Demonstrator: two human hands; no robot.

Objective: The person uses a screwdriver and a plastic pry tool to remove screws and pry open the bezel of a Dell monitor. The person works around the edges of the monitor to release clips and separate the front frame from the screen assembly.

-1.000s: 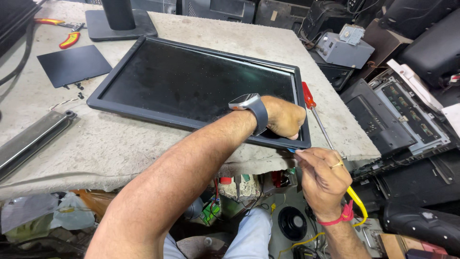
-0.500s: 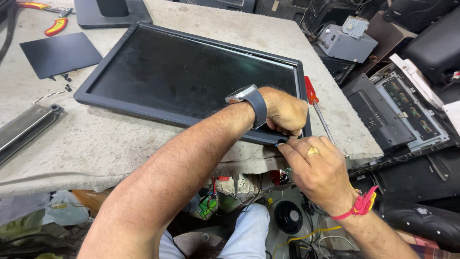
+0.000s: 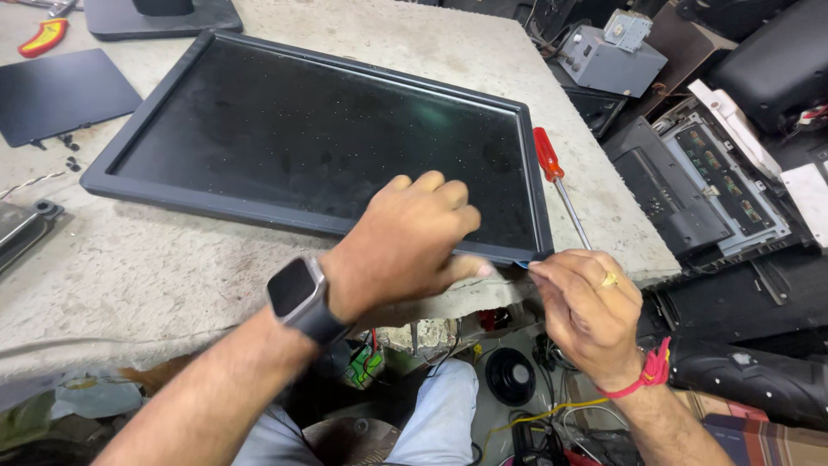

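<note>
A black flat monitor (image 3: 285, 129) lies screen-up on a rough grey table (image 3: 172, 259). My left hand (image 3: 401, 246), with a smartwatch on its wrist, grips the monitor's near edge close to the right corner, fingers on top of the frame and thumb along the edge. My right hand (image 3: 586, 311), with a ring and a red wrist thread, pinches a small thin blue tool (image 3: 522, 264) whose tip meets the frame's near right corner. A red-handled screwdriver (image 3: 548, 155) lies on the table beside the monitor's right edge.
A black flat panel (image 3: 52, 103) and small loose screws (image 3: 69, 142) lie at the left, red-and-yellow pliers (image 3: 43, 36) and a monitor stand base (image 3: 164, 17) at the back. Opened electronics chassis (image 3: 716, 173) and a grey metal box (image 3: 608, 56) crowd the right.
My right hand has risen from below the table edge to the monitor's near right corner with the blue tool. My left hand has stayed on that corner.
</note>
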